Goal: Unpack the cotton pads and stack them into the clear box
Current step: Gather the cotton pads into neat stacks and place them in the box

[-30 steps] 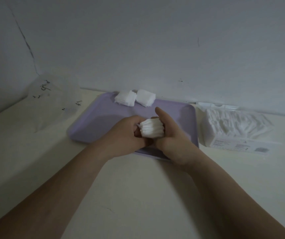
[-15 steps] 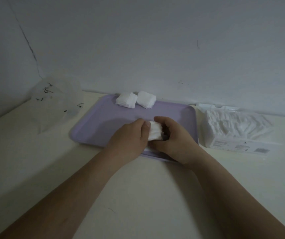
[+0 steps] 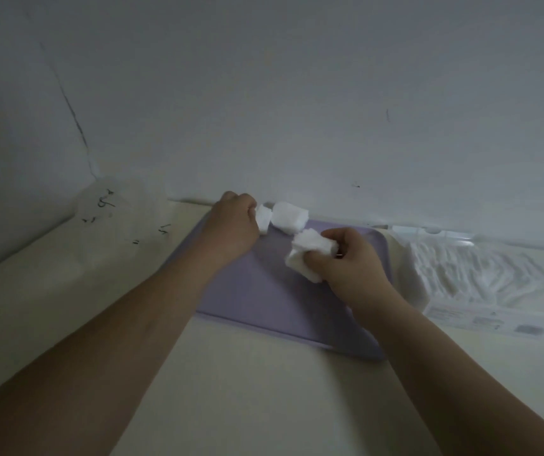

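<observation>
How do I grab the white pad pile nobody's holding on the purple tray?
Probably from above, pinching front and back of the free stack: it lies flat on the tray, a low block of loose layers, and the left hand crowds its left side.

Nothing can be read. The clear bag (image 3: 122, 218) left of the tray (image 3: 264, 297) bears black printed marks, too blurred to make out. The pack (image 3: 474, 274) right of the tray carries a white label (image 3: 481, 320) with small grey print, likewise illegible.
</observation>
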{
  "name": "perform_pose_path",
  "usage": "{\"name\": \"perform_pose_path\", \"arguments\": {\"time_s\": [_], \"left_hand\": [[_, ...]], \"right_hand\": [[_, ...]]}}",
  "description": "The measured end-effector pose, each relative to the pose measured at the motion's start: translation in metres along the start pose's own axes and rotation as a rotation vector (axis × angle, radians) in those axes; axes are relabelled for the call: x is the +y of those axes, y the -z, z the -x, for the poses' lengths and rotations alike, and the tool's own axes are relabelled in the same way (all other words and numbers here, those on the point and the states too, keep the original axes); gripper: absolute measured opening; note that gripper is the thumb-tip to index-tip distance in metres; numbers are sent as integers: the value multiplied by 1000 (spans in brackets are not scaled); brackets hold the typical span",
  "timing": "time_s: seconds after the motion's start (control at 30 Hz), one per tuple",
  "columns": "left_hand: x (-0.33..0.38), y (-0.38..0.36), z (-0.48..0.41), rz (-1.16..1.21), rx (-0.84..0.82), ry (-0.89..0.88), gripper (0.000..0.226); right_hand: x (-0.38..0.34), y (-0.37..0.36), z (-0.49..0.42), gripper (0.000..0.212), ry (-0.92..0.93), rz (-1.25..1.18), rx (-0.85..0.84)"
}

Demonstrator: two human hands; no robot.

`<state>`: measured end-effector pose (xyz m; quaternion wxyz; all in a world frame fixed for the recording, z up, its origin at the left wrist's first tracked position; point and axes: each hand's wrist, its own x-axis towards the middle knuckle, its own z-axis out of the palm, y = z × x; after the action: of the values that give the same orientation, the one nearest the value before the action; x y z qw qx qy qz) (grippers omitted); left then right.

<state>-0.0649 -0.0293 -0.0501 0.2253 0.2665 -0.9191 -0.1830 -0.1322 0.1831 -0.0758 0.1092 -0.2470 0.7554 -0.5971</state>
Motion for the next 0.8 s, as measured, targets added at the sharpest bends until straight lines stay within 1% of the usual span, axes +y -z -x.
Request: {"name": "perform_pose_path", "arguments": {"time_s": [0.07,0.17,0.23,0.27,0.33,0.37,0.47,0.53,0.6,0.67,0.73,0.8], "left_hand": [[-10,-8,-21,-24,-23,9,34],[-18,-15,-35,-15,-184,6,44],[-19,-15,-35,-79,-280,-23,46],[-18,-14,-33,-105,-294,-39,46],[-14,-13,-26,-105,-280,-59,42],[-13,-12,-20,-85,-275,-62,39],[-7,-9,3,-7,-258,-84,32],[-3,-5,22,77,-221,-68,30],[-1,1,42,211,-231,-5,40],[-2,5,59,334,-250,56,54],[-3,6,75,437,-212,107,61],[-4,4,88,505,-151,144,62]], "right_hand": [[6,-3,-1,36,-6,-22,37],[16,-4,1,33,-23,-76,61],[21,-2,0,39,-32,-102,59],[22,-1,0,42,-30,-104,52],[23,1,0,45,-34,-110,47],[22,1,0,44,-30,-111,45],[23,0,1,37,-15,-134,49],[22,0,3,41,-3,-142,49],[19,0,7,47,-2,-148,45],[16,1,8,45,4,-156,52],[13,4,10,40,-5,-175,64],[11,5,13,36,-19,-177,66]]}}
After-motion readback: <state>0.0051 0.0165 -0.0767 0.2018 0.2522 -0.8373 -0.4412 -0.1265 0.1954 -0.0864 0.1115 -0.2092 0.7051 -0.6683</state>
